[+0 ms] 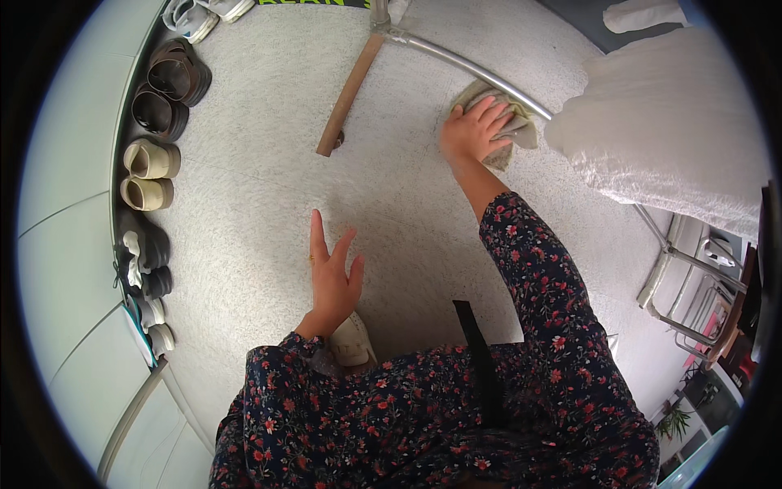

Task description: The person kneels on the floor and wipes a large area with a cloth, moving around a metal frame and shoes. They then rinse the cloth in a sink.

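My right hand point(475, 129) presses down on a crumpled, damp-looking cloth point(507, 137) on the speckled light floor point(256, 147), its fingers spread over the fabric. The cloth lies beside and partly under a metal tube point(476, 73) of a frame. My left hand point(333, 269) is over the floor at the centre left, fingers apart, holding nothing, with a ring on one finger. Just below it a light shoe point(351, 342) shows beside my floral clothing.
Several pairs of shoes point(177, 73) line the left edge along pale cabinet doors point(67, 153). A brown bar point(351, 95) of the frame stretches across the upper middle. A pale cloth cover point(666, 122) hangs at the right, above a metal rack point(690, 287).
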The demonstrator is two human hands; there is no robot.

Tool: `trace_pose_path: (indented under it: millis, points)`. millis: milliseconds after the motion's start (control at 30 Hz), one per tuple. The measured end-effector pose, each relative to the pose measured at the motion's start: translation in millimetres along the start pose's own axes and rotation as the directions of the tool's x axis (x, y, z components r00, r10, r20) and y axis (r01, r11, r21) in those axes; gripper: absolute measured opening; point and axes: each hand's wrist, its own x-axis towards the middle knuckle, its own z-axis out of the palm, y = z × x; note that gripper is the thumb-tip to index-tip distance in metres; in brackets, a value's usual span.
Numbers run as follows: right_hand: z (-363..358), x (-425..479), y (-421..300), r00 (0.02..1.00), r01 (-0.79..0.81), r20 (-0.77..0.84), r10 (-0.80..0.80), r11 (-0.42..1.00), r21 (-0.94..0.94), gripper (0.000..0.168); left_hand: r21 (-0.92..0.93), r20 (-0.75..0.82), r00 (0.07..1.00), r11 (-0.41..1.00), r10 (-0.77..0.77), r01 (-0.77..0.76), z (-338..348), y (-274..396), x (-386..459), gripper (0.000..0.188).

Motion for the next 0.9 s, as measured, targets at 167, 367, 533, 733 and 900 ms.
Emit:
trace_pose_path:
  millis: [167, 367, 533, 733, 900]
  points:
    - [10.9, -17.0, -82.7, 0.795, 0.59, 0.172, -0.582, 0.808, 0.008, 0.065, -0.027, 0.056, 0.998, 0.999, -0.037, 0.038, 0.9, 9.8, -6.7, 0.035]
    - [1.7, -39.2, -30.5, 0.291, 0.947, 0.215, -0.932, 0.312, 0.072, 0.051, -0.027, 0.078, 0.996, 0.999, -0.041, 0.043, 3.4, 5.9, 1.8, 0.035]
    - [-13.9, -149.7, 80.8, 0.003, 0.977, 0.316, -0.949, 0.071, 0.201, 0.055, 0.01, -0.005, 1.0, 1.0, -0.002, 0.002, 13.9, -6.4, 5.6, 0.036]
    - [-60.8, -157.1, 260.0, 0.219, 0.957, 0.47, -0.855, 0.282, 0.067, 0.055, 0.001, 0.011, 1.0, 1.0, -0.003, 0.003, 11.6, -10.0, -0.8, 0.041]
    - [-77.7, -88.6, 315.8, 0.948, 0.314, 0.107, -0.298, 0.933, -0.176, 0.058, 0.04, 0.025, 0.999, 0.998, -0.042, 0.041, 7.2, -13.1, -13.8, 0.047]
